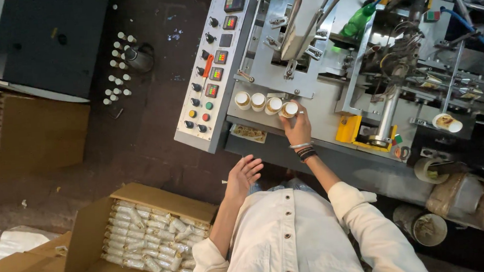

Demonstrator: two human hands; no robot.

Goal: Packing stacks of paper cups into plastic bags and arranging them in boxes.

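Our right hand (297, 128) on counter (330, 111), fingers closed around last small white jar (289, 109) in row of four; other three jars (258, 101) just beside, away from fingers. Left hand (243, 174) open, empty, farther, above box of tubes (150, 239).

White-capped gold cups (265, 102) (grey machine (318, 106), brown carton (91, 235))

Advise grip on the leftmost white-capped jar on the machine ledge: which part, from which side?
Grip the leftmost jar around its sides just under the white cap, coming from the near ledge edge. It stands upright, its neighbour crowds one flank, and the machine plate sits behind, so likely the near side is freest.
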